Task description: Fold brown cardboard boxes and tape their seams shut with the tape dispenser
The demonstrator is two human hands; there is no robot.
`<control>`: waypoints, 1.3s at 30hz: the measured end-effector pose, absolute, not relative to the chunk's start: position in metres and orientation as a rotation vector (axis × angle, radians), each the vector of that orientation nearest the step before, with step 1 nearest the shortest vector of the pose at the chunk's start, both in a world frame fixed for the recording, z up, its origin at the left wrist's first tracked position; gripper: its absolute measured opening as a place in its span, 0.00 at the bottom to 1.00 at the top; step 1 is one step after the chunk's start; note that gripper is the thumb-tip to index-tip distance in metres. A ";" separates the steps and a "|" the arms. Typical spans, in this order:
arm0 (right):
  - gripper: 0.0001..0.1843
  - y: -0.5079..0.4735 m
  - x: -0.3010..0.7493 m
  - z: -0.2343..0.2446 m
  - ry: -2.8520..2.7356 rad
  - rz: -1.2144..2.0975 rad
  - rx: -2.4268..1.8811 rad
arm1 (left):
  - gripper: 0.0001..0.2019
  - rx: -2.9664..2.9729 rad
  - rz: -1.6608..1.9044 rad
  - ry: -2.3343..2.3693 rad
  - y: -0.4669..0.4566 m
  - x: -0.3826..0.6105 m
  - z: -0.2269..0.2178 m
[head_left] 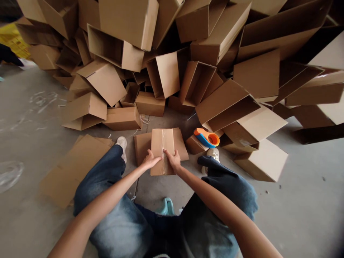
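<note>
Between my knees is a small cardboard box with a strip of clear tape along the seam on its upper face. My left hand grips its left side, thumb lying across the top. On the right part of the box, my right hand presses its thumb close to the taped seam; its other fingers are partly hidden. Behind and under the box lie flat cardboard pieces. An orange and blue tape dispenser rests on another small carton to the right, near my shoe.
A large heap of open cardboard boxes fills the far side and reaches round to the right. Flattened cardboard lies left of my leg. Clear plastic scraps are on the floor at left. Something teal shows beneath me.
</note>
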State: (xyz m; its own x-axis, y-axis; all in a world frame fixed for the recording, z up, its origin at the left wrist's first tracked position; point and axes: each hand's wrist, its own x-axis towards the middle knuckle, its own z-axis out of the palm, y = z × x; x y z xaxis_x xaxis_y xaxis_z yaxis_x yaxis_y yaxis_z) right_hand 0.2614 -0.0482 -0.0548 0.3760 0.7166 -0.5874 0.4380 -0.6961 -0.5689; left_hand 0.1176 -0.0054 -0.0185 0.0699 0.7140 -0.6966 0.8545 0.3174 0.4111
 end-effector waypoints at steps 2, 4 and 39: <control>0.40 -0.045 0.261 -0.054 -0.964 1.240 -2.339 | 0.46 1.454 -0.196 1.657 -0.005 0.117 -0.020; 0.40 -0.043 0.261 -0.053 -0.940 1.249 -2.347 | 0.47 1.470 -0.203 1.645 -0.005 0.116 -0.021; 0.48 0.018 0.272 -0.056 -0.790 0.997 -2.117 | 0.46 1.414 -0.190 1.621 0.002 0.122 -0.016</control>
